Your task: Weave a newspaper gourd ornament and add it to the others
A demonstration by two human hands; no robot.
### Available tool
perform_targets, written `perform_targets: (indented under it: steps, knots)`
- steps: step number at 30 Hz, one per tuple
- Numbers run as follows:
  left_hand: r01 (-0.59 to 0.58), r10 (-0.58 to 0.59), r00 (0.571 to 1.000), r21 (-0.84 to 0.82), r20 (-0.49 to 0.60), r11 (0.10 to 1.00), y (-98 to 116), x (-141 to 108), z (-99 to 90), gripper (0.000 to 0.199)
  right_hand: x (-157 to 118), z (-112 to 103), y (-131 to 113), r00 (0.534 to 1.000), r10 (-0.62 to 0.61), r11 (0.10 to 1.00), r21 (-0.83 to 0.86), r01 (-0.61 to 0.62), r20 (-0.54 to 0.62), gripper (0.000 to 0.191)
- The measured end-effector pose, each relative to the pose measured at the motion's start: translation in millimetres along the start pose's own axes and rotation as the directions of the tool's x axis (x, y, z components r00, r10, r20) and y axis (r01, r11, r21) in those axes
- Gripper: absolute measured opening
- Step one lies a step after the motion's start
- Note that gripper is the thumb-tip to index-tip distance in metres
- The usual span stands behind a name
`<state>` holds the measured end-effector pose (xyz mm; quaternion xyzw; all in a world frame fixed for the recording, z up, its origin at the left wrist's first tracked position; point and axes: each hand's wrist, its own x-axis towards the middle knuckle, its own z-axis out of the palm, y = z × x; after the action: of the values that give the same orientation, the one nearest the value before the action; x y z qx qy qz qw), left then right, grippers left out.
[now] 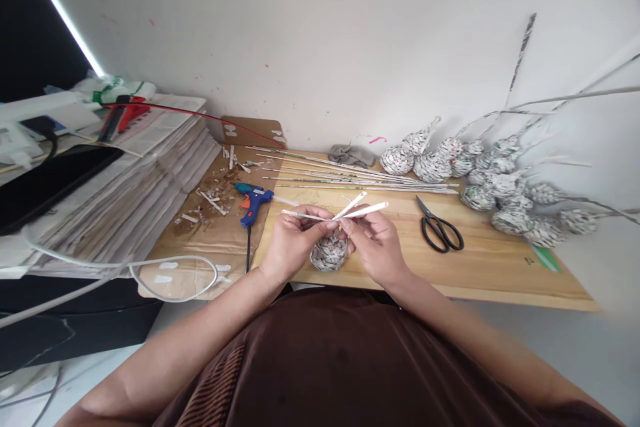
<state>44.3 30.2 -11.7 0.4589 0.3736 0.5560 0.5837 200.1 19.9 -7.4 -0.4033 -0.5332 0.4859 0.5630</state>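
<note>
Low over the wooden table, a small round woven ball of rolled newspaper strips (329, 255) sits beneath and between my hands. My left hand (293, 239) is closed, thumb and fingers pinching a thin paper tube (305, 215) that points left. Close beside it, my right hand (373, 240) pinches at the top of the ball, where two white paper tubes (367, 209) stick up to the right. The fingertips of both hands nearly meet there and hide the joint between tubes and ball.
Black scissors (440, 227) lie to the right, a blue glue gun (254, 203) to the left. Long paper tubes (360, 173) lie behind my hands. Several woven paper balls (500, 180) crowd the right rear. Stacked papers (170, 153) and a looping cable (215, 273) occupy the left.
</note>
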Motion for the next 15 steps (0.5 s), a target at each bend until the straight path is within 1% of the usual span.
perform_targets:
  steps: [2, 4, 7, 10, 15]
  knots:
    - [0.001, -0.001, 1.000, 0.012, 0.001, 1.000, 1, 4, 0.8, 0.024, 3, 0, 3, 1.000, -0.025, 0.999, 0.025, 0.025, -0.003, 0.022]
    - [0.020, -0.020, 1.000, 0.022, 0.015, 1.000, 2, 8, 1.3, 0.023, 6, -2, 8, 1.000, -0.018, 0.997, 0.070, 0.018, -0.004, 0.020]
    - [0.046, -0.049, 0.998, 0.051, 0.040, 0.998, 6, 13, 0.6, 0.024, 12, -4, 15, 0.998, 0.063, 0.980, 0.188, -0.062, 0.001, 0.021]
    - [0.031, -0.039, 0.996, 0.096, 0.076, 0.995, 9, 16, -1.3, 0.024, 16, -5, 19, 0.989, 0.144, 0.947, 0.283, -0.149, 0.038, 0.025]
    - [-0.009, -0.013, 0.984, 0.123, 0.176, 0.992, 11, 20, -3.1, 0.020, 20, -3, 25, 0.983, 0.166, 0.909, 0.374, -0.182, 0.076, 0.024]
